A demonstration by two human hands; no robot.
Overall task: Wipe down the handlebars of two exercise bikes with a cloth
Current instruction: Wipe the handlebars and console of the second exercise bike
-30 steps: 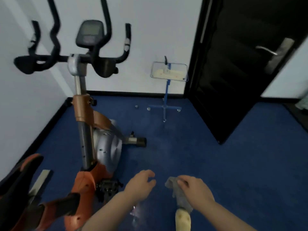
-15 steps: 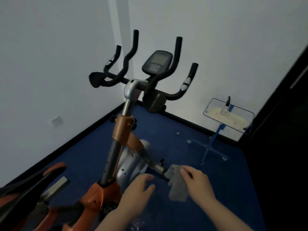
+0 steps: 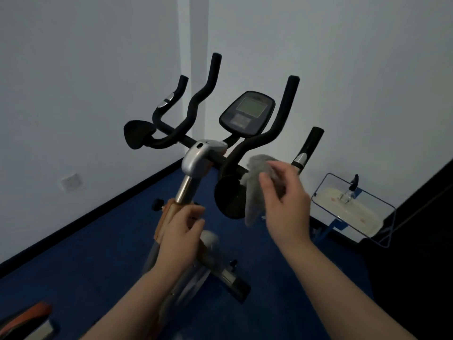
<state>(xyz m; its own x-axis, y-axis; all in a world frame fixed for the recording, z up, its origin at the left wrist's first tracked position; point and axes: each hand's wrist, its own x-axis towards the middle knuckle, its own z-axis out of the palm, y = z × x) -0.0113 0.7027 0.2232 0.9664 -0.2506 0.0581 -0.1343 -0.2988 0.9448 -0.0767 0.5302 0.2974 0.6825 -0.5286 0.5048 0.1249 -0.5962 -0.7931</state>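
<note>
Cloth (image 3: 255,190) hung pinched in the right hand (image 3: 285,202), just beside the handlebar (image 3: 235,158). Left hand (image 3: 181,231), loosely curled, held nothing. Step: approach. Next move required pressing cloth onto bar.

One head-worn wide-angle view, looking forward and down from just behind the exercise bike (image 3: 196,217). It faces the room's corner, close on the handlebars (image 3: 247,143) and console (image 3: 247,113), both forearms reaching in from the bottom edge. Blue floor (image 3: 98,253) fills the lower frame, walls bow at the edges.
</note>
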